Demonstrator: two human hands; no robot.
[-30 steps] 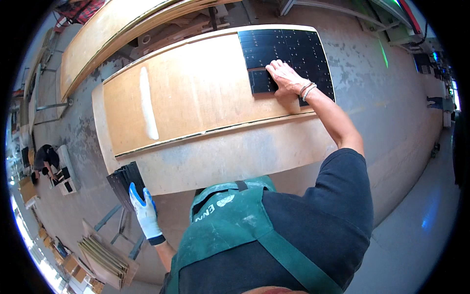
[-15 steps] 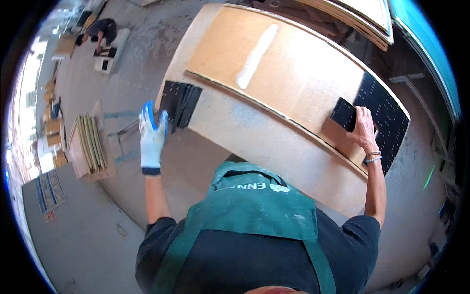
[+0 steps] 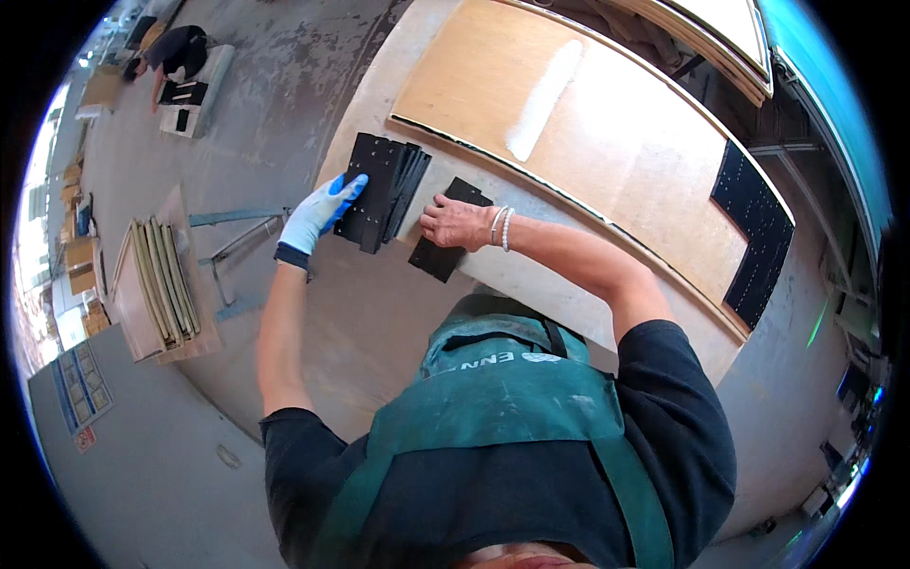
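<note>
A stack of thin black rectangular plates with small holes [image 3: 374,204] lies fanned on the left end of the pale table [image 3: 531,204]. My left hand [image 3: 324,213], in a white and blue glove, grips the stack's left edge, the thumb over the top plate. My bare right hand [image 3: 459,226], with bracelets at the wrist, is closed on a single black plate [image 3: 438,261] just right of the stack. Its fingertips are partly hidden. More black plates [image 3: 761,223] lie side by side along the right end of the tan wooden board [image 3: 635,142].
A white strip [image 3: 545,100] runs across the board. Further boards [image 3: 706,47] are stacked at the far right. Upright panels [image 3: 163,284] lean on a stand to the left, near blue metal legs [image 3: 237,218]. Another person [image 3: 175,49] bends over a pallet at the far left.
My right hand has swung left from the board's right end to beside the stack, holding a plate. My left hand has moved right from open air onto the stack and closed on its edge.
</note>
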